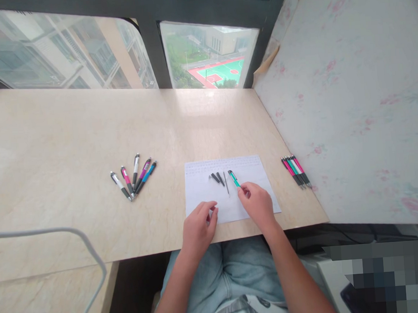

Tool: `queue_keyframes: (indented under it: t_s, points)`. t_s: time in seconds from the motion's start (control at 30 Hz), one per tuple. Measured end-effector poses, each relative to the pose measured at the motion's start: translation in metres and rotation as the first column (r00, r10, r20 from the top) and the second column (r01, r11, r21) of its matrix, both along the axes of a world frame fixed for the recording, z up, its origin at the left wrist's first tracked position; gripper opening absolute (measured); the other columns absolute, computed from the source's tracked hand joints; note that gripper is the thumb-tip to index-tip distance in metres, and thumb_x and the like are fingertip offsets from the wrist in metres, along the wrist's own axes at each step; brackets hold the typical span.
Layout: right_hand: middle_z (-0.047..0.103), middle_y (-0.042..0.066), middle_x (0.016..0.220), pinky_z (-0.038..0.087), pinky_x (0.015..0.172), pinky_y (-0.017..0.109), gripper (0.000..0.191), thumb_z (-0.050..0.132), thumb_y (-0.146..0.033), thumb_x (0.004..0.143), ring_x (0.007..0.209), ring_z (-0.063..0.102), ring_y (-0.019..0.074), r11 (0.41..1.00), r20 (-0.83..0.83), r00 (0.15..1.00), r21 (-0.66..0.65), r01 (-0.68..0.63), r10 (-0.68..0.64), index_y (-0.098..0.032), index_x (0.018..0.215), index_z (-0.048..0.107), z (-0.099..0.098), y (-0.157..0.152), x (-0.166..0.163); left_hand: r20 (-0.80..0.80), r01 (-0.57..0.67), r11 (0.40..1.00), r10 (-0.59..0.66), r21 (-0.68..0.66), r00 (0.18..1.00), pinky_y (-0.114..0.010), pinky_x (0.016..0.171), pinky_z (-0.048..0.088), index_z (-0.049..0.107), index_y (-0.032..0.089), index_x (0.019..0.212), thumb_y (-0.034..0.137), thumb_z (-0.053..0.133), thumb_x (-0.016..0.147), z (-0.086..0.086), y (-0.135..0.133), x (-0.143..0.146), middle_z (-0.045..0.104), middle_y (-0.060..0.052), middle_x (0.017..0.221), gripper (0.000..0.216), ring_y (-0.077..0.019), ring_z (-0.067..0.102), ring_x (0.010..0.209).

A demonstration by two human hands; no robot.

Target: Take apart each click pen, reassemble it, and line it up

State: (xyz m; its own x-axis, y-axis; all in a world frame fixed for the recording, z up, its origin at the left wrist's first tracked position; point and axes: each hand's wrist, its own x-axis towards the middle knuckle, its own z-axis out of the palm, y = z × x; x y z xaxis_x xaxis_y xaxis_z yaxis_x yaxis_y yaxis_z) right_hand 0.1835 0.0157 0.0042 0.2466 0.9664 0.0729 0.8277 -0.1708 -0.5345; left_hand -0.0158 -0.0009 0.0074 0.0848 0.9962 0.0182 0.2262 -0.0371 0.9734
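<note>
Fingers of the right hand are closed on a green pen barrel over the paper; those of the left hand are loosely parted, seemingly empty. Assembly or dismantling seems under way; for assembly, the refill nearby should be aligned.

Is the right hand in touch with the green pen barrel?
Touching. The head view shows the right hand pinching the near end of the green pen barrel.

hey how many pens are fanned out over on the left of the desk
5. Left to right by upper ends: white pen, pink pen, second white pen, purple pen, blue pen. None looks hidden.
</note>
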Motion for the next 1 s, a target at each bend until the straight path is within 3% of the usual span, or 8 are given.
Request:
queue_keyframes:
  t_s: [0.2, 0.37, 0.53, 0.67, 1.0]
  points:
    - [0.07, 0.005, 0.08, 0.033, 0.06, 0.028, 0.027, 0.047, -0.032, 0.096, 0.074, 0.061, 0.0194, 0.988, 0.129, 0.981, -0.058, -0.14, 0.147, -0.021, 0.079, 0.066, 0.007, 0.016, 0.001, 0.039, 0.006, 1.0, -0.006, 0.003, 0.999, -0.028, 0.067, 0.042, 0.076, 0.028, 0.089, 0.025, 0.072, 0.08, 0.0, -0.001, 0.001, 0.067, -0.005, 0.077, 0.011, -0.019, 0.053, 0.063]
    - [0.07, 0.004, 0.081, 0.031, 0.059, 0.028, 0.026, 0.048, -0.033, 0.097, 0.075, 0.061, 0.0184, 0.971, 0.172, 0.959, -0.127, -0.204, 0.224, -0.021, 0.082, 0.066, 0.012, 0.018, 0.01, -0.246, 0.096, 0.987, -0.062, 0.129, 0.967, -0.029, 0.067, 0.044, 0.072, 0.025, 0.098, 0.025, 0.059, 0.09, -0.004, -0.002, -0.001, 0.068, -0.004, 0.08, 0.015, -0.018, 0.057, 0.066]
    - [0.069, 0.002, 0.08, 0.029, 0.058, 0.027, 0.021, 0.051, -0.034, 0.095, 0.073, 0.06, 0.0171, 0.983, 0.18, 0.975, -0.148, -0.107, 0.133, -0.022, 0.085, 0.065, 0.012, 0.015, 0.009, -0.458, 0.186, 0.967, -0.089, 0.172, 0.885, -0.029, 0.068, 0.047, 0.065, 0.021, 0.103, 0.026, 0.049, 0.096, -0.009, -0.002, -0.003, 0.067, -0.004, 0.084, 0.018, -0.0172, 0.061, 0.071]
    - [0.067, 0.001, 0.081, 0.028, 0.058, 0.027, 0.013, 0.058, -0.033, 0.09, 0.074, 0.06, 0.0171, 0.991, 0.183, 0.981, -0.123, -0.046, 0.068, -0.021, 0.092, 0.063, 0.008, 0.014, 0.0, -0.489, 0.203, 0.961, -0.087, 0.189, 0.868, -0.028, 0.067, 0.047, 0.063, 0.02, 0.103, 0.025, 0.048, 0.097, -0.009, -0.002, -0.003, 0.067, -0.003, 0.085, 0.017, -0.0162, 0.062, 0.072]
    - [0.068, 0.003, 0.084, 0.027, 0.057, 0.028, 0.006, 0.058, -0.026, 0.088, 0.076, 0.06, 0.0176, 0.992, 0.223, 0.973, -0.125, -0.028, 0.055, -0.021, 0.087, 0.062, 0.005, 0.012, -0.01, -0.51, 0.214, 0.956, -0.084, 0.202, 0.856, -0.027, 0.066, 0.047, 0.063, 0.021, 0.103, 0.026, 0.047, 0.098, -0.01, -0.002, -0.003, 0.067, -0.003, 0.085, 0.017, -0.0159, 0.062, 0.071]
